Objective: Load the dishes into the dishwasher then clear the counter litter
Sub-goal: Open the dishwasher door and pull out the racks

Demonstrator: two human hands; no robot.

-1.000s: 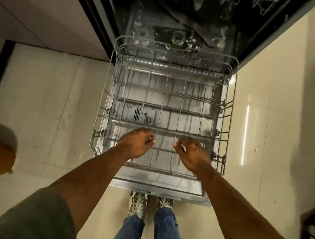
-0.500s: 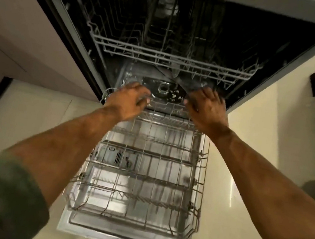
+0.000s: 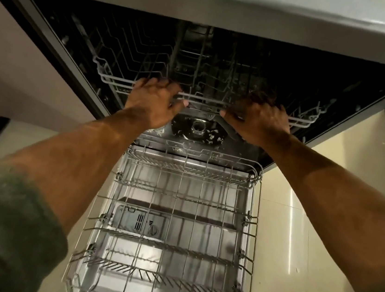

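The dishwasher [image 3: 83,42] stands open below the counter edge. Its lower wire rack [image 3: 178,217] is pulled out over the lowered door and holds no dishes. The upper wire rack [image 3: 204,100] sits inside the dark tub, also bare. My left hand [image 3: 152,102] grips the upper rack's front rail left of centre, fingers curled over the wire. My right hand [image 3: 259,120] grips the same rail right of centre. No dishes or litter are in view.
The counter edge [image 3: 228,2] runs across the top. Cream cabinet fronts [image 3: 15,63] flank the machine on the left and pale floor tiles [image 3: 312,209] lie to the right. The tub floor shows the filter [image 3: 198,128] with white debris around it.
Both hands left the lower rack, rose past the tub floor and took hold of the upper rack's front rail. The view tilted up toward the tub.
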